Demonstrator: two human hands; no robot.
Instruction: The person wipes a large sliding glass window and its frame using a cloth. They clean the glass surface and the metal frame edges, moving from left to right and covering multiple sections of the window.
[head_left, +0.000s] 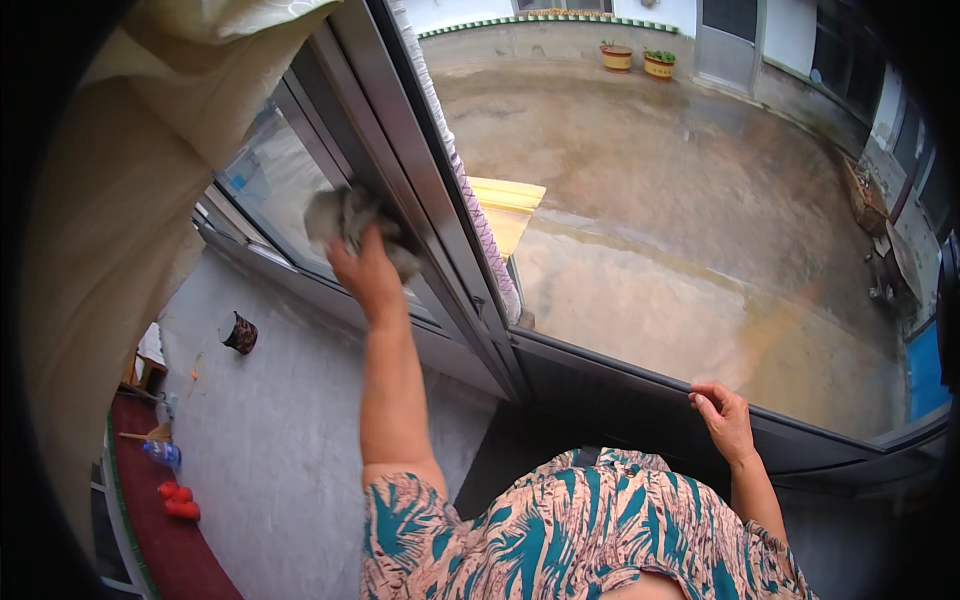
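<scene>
Out to the left, my left hand [371, 277] is closed on a crumpled grey cloth [340, 215]. The cloth lies against the glass pane [262, 178] beside the metal frame [392, 150]; both cloth and fingers are somewhat blurred. On the right, my right hand [724, 420] has its fingers bent over the dark horizontal rail [620, 366] of the door, gripping its upper edge. Part of the fingers is hidden behind that rail.
A cream curtain [150, 150] hangs at left. On the grey floor stands a small dark bin [239, 333]. A plastic bottle [161, 453] and red objects [179, 501] lie by a dark red strip. Outside are a wet yard [640, 160] and two flowerpots [659, 67].
</scene>
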